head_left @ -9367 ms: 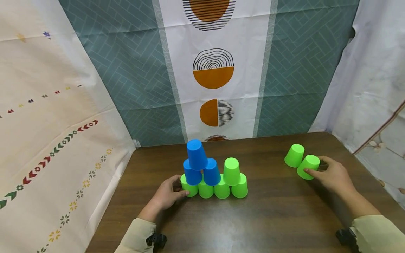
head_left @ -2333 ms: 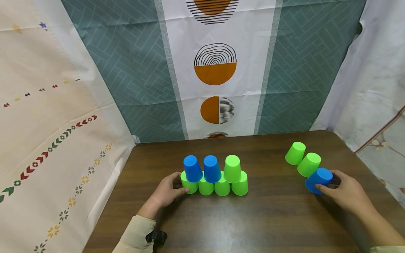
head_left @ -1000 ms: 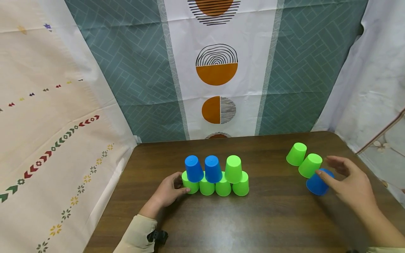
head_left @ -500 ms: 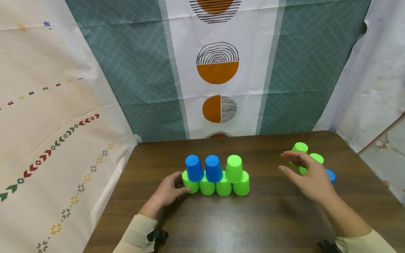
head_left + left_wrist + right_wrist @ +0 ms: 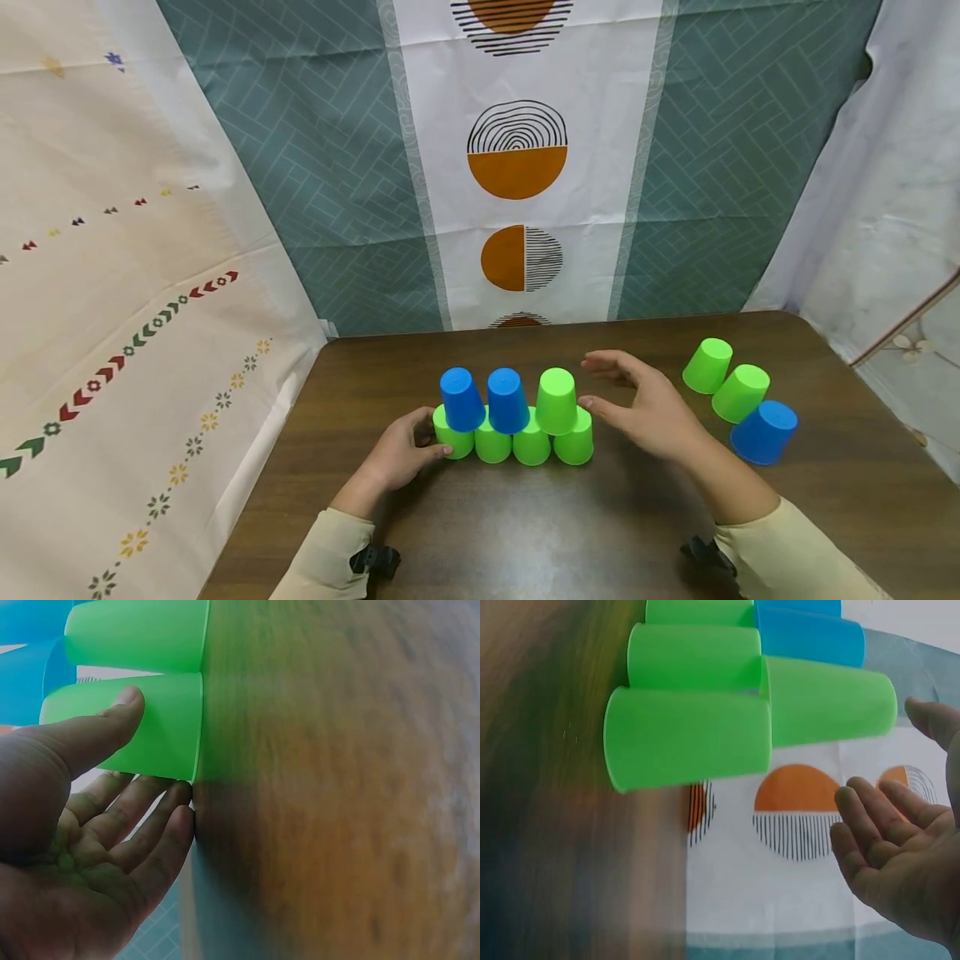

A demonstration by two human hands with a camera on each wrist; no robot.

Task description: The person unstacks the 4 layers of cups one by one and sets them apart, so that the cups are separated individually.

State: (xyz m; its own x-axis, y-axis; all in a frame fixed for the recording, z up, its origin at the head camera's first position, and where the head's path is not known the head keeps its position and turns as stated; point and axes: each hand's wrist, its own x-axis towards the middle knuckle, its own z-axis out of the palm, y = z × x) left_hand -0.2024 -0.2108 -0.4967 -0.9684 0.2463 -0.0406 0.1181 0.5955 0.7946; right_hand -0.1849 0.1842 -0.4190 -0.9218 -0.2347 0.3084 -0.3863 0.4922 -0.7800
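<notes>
My right hand [image 5: 904,866] is positioned just beside the upper-tier green cup [image 5: 829,703], which rests across two lower-tier green cups [image 5: 686,739].

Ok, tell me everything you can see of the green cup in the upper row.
The upper green cup is bright, plain and smooth, apparently plastic, tapering from a wide rim to a flat closed end. It stands upside down, rim lowermost, bridging the rightmost base cup and its green neighbour. The right hand is close beside it, apparently without touching.

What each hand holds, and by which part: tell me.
The left hand grips the leftmost bottom green cup by its side; the right hand holds nothing.
</notes>
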